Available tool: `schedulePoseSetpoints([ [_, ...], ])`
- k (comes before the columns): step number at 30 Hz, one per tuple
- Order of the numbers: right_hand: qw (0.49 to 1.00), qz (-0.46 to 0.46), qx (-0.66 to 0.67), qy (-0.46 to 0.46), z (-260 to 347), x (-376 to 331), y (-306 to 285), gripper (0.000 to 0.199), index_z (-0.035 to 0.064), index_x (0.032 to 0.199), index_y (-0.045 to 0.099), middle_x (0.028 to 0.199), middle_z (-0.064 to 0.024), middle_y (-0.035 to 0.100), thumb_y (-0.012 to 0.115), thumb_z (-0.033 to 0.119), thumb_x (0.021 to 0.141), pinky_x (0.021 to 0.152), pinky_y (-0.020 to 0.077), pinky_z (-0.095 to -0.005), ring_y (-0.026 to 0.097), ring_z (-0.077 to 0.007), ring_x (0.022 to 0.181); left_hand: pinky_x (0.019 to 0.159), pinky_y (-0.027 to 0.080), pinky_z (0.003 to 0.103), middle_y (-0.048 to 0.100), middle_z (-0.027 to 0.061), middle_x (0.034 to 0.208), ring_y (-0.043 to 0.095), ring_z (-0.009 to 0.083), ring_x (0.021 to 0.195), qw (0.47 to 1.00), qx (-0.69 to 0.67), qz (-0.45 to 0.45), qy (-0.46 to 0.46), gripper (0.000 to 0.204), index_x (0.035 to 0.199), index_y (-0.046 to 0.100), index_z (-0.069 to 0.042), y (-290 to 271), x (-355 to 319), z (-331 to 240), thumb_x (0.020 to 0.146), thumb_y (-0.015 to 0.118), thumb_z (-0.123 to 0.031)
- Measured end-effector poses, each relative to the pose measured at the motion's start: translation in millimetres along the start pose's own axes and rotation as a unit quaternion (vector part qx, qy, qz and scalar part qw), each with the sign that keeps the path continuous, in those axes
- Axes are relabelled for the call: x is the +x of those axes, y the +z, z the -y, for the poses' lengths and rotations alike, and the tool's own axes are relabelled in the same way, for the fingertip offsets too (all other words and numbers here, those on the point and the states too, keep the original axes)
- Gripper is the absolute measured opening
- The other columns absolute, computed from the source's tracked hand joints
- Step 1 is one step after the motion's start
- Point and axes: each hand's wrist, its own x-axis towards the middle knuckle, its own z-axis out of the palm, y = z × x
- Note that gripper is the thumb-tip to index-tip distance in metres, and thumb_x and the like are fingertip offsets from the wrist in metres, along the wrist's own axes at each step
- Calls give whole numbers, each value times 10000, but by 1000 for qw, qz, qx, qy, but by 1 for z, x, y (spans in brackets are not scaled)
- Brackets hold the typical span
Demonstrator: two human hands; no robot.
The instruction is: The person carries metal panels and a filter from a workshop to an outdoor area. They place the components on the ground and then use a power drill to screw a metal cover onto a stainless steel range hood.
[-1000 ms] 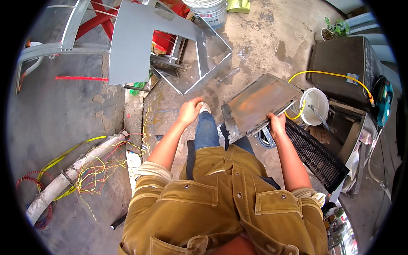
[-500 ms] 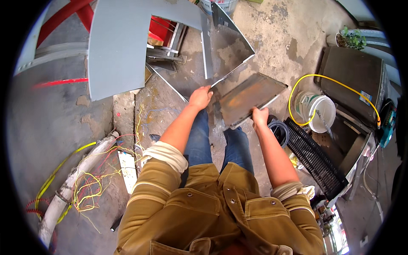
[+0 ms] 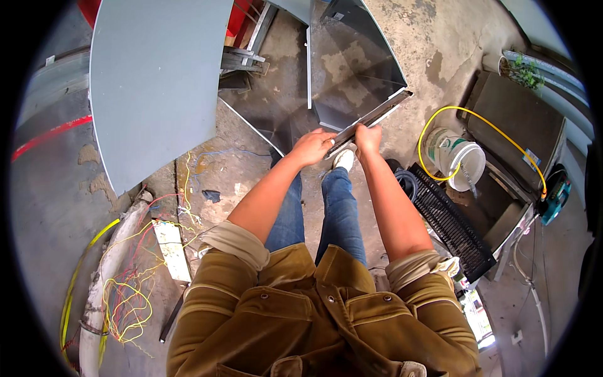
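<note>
Floor: concrete (image 3: 414, 38), tan and rough, with dark patches in the upper right; smoother grey toward the left, where the surface is chipped. Upper centre, an angular sheet-metal enclosure (image 3: 348, 22), dark-walled with pale thin edges; at its left a broad, smooth grey sheet (image 3: 157, 81). Metal panel (image 3: 380, 114): flat, dark, worn, seen nearly edge-on, located in front of the person at the enclosure's near edge; contact between the two cannot be told. Left hand (image 3: 312, 148) grasps the panel's nearer end; right hand (image 3: 369, 138) is closed around its near side. Right side: round white bucket (image 3: 443, 154), tipped; glossy yellow hose (image 3: 487, 120) in an arc; black slatted rack (image 3: 452, 223). Lower left: thin, tangled wires (image 3: 135, 308) beside a rough, whitish pole (image 3: 113, 257).
</note>
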Motion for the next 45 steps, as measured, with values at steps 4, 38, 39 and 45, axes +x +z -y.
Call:
schedulePoseSetpoints([
  [4,999,-34,22,26,2,5,14,248,-86,840,605,816,-190,643,699,84,686,705,470,-357,622,-271,759,841,420,346,541,126,969,544,289,942,1000,-21,-14,5,332,1171,565,-100,-1,1,10,881,465,-226],
  [38,991,-83,-58,85,-53,4,-147,288,-61,830,545,709,-114,580,656,24,578,544,427,-339,533,-209,586,817,454,374,624,124,961,579,291,918,900,155,-394,100,231,1030,592,-13,-86,-251,-123,808,538,-48],
  [39,990,-90,-62,86,-63,5,-163,277,-57,815,547,686,-103,573,655,28,575,523,421,-338,524,-200,561,820,452,374,626,124,953,578,290,920,882,200,-413,103,225,1023,592,-8,-97,-264,-135,807,539,-43],
  [45,994,-79,23,77,-104,-10,-263,349,-91,851,589,802,-167,636,666,107,575,632,485,-346,618,-254,692,883,419,384,608,126,1046,542,308,1011,779,340,-524,61,279,1106,568,-33,-163,-325,-210,833,546,-86],
])
